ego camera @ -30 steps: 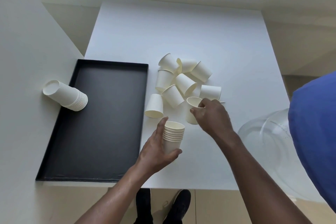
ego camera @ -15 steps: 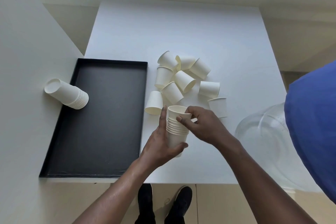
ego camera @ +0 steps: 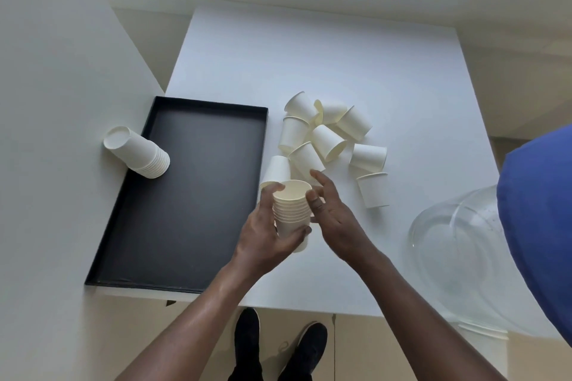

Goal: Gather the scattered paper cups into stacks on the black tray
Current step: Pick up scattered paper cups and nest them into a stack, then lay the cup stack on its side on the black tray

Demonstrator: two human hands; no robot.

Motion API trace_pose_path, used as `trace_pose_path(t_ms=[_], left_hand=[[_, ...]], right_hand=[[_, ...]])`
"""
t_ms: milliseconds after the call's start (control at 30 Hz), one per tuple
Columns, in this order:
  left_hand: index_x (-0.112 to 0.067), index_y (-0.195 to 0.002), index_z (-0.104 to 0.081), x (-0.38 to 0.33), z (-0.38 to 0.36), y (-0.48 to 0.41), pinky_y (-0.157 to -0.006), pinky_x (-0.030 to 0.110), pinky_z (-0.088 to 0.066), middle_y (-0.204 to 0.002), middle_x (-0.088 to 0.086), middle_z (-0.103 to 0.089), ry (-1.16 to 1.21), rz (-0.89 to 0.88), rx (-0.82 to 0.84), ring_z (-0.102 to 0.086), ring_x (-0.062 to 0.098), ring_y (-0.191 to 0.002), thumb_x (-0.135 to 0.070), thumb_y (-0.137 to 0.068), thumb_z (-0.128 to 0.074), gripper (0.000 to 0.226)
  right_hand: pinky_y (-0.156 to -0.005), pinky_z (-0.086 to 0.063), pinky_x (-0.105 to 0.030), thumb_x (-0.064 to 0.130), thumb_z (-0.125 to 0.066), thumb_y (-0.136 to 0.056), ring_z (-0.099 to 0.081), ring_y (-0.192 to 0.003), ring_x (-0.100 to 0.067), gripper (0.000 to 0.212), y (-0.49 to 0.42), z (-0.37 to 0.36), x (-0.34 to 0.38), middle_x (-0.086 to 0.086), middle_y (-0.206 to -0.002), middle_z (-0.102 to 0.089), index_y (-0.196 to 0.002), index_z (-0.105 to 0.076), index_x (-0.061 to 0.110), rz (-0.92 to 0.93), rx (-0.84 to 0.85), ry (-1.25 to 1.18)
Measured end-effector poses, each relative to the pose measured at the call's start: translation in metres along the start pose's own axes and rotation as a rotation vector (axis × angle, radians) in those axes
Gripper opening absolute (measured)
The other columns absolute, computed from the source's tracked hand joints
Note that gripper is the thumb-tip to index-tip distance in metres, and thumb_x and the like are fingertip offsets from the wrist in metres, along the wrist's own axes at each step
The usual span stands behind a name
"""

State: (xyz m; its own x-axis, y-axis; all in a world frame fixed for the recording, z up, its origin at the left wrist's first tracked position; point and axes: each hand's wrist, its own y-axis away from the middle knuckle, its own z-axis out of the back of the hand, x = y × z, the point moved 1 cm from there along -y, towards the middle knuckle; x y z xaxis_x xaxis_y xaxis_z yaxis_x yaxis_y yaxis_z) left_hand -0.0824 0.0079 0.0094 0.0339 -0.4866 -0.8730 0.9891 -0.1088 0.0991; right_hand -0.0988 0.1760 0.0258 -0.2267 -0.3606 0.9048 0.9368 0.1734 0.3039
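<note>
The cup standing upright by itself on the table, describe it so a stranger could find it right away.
Start at the white table, right of the black tray. Past the heap of tipped cups, toward the clear bowl, stands the lone cup. Unlike its neighbours, it stands upright, mouth up, apart from the heap.

Open black tray (ego camera: 192, 195) floor; clustered loose cups (ego camera: 325, 139) beyond the hands.
</note>
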Motion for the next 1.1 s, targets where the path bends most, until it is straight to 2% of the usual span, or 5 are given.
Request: trace_pose_path(t_ms=[100, 200, 367, 833, 1100], left_hand=[[-0.023, -0.127, -0.036, 0.007, 0.019, 0.003, -0.064, 0.037, -0.054, -0.099, -0.003, -0.06, -0.033, 0.012, -0.103, -0.062, 0.022, -0.078, -0.035, -0.078, -0.085, 0.069], [-0.017, -0.113, -0.042, 0.016, 0.045, 0.007, -0.06, 0.041, -0.053, -0.09, 0.004, -0.062, -0.037, 0.066, -0.218, -0.064, 0.027, -0.071, -0.031, -0.079, -0.087, 0.058], [-0.011, -0.095, -0.056, 0.042, 0.099, 0.021, -0.066, 0.042, -0.054, -0.095, 0.003, -0.06, -0.155, 0.121, -0.403, -0.064, 0.026, -0.08, -0.025, -0.079, -0.086, 0.037], [-0.007, -0.092, -0.058, 0.103, 0.171, 0.033, -0.066, 0.033, -0.042, -0.09, 0.012, -0.057, -0.344, 0.323, -0.633, -0.055, 0.03, -0.078, -0.022, -0.079, -0.085, 0.034], [-0.01, -0.086, -0.053, 0.089, 0.18, 0.035, -0.066, 0.031, -0.043, -0.09, 0.007, -0.056, -0.36, 0.222, -0.626, -0.051, 0.022, -0.077, -0.025, -0.073, -0.088, 0.041]], right_hand=[[-0.102, -0.052, -0.043, 0.08, -0.03, -0.088, -0.065, -0.117, -0.013, 0.077, -0.003, -0.009, -0.009, 0.008, -0.138, -0.056, -0.153, -0.029, 0.038, -0.05, -0.089, 0.029], [-0.091, -0.048, -0.027, 0.07, -0.039, -0.096, -0.062, -0.117, -0.014, 0.067, -0.001, -0.021, -0.025, 0.003, -0.143, -0.054, -0.152, -0.034, 0.034, -0.073, -0.095, 0.156], [-0.11, -0.044, -0.035, 0.054, -0.053, -0.099, -0.048, -0.138, -0.018, 0.063, -0.001, -0.044, -0.048, -0.001, -0.153, -0.046, -0.151, -0.041, 0.02, -0.012, -0.01, 0.507], [-0.109, -0.043, -0.047, 0.047, -0.064, -0.094, -0.036, -0.146, -0.033, 0.066, -0.012, -0.08, -0.056, -0.015, -0.158, -0.039, -0.149, -0.044, 0.015, -0.042, -0.003, 0.815], [-0.069, -0.051, -0.029, 0.038, -0.074, -0.089, -0.066, -0.089, -0.015, 0.029, -0.007, -0.106, 0.023, 0.005, -0.105, -0.066, -0.11, -0.064, 0.02, 0.226, -0.347, 0.388]])
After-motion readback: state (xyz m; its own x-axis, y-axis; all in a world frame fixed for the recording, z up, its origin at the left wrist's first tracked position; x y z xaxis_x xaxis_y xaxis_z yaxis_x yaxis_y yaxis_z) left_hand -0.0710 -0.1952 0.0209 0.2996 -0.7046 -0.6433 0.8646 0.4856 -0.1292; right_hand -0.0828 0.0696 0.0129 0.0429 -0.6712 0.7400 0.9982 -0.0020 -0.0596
